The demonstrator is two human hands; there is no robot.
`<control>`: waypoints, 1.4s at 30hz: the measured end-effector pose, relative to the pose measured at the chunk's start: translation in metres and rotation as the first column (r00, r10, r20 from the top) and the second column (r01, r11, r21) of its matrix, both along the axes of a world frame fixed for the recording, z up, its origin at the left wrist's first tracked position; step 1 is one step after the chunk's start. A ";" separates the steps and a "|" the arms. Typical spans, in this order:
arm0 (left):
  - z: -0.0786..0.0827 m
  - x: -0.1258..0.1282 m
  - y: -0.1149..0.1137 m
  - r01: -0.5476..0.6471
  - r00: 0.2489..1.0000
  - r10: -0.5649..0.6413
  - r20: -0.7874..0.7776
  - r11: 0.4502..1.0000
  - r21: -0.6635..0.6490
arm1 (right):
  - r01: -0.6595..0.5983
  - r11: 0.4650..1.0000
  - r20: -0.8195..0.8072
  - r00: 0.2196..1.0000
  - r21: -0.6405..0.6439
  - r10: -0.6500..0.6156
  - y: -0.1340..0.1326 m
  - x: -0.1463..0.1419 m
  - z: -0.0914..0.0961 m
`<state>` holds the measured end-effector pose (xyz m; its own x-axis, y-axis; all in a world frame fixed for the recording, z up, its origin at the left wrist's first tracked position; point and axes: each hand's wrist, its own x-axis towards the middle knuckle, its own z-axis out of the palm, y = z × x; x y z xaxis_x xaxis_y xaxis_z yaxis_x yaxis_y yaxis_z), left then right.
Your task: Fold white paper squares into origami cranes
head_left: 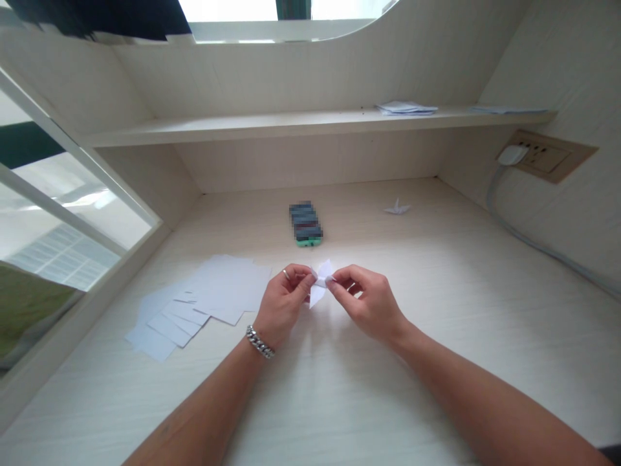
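Note:
A small folded white paper piece is held just above the pale desk, between both hands. My left hand, with a ring and a metal bracelet, pinches its left side. My right hand pinches its right side with thumb and forefinger. Both hands are closed on the paper. A spread of white paper squares lies left of my left hand.
A phone lies on the desk behind the hands. A finished paper crane sits at the back right. More paper rests on the shelf above. A wall socket with a plug and cable is at right. A window is at left.

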<state>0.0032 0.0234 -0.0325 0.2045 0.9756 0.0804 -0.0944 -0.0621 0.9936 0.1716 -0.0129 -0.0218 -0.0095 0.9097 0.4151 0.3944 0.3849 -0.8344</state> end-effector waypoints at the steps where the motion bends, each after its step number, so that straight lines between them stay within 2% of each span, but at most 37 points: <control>1: 0.000 0.000 0.000 0.004 1.000 -0.004 -0.010 1.000 0.004 | 0.007 1.000 0.012 1.000 0.006 -0.007 0.000 0.000 0.000; 14: -0.003 0.000 0.000 0.053 0.993 -0.047 0.107 0.997 -0.059 | 0.022 1.000 -0.094 0.995 -0.015 -0.023 -0.003 -0.003 -0.002; 23: -0.004 0.002 -0.002 0.057 0.980 -0.048 0.191 0.998 -0.041 | 0.012 1.000 -0.155 0.988 0.000 -0.011 -0.002 -0.004 -0.002; 28: -0.005 0.001 -0.002 0.048 0.983 -0.042 0.178 0.998 -0.029 | 0.016 1.000 -0.165 0.986 -0.006 -0.017 -0.002 -0.004 -0.002; 39: 0.000 0.003 -0.003 -0.061 0.997 0.063 0.044 0.997 -0.037 | 0.020 1.000 -0.056 0.998 0.005 -0.020 0.002 -0.002 -0.006; 42: 0.001 0.004 -0.002 -0.082 0.995 0.087 0.043 0.993 -0.090 | 0.041 0.998 0.023 0.999 0.038 -0.041 0.005 0.002 -0.006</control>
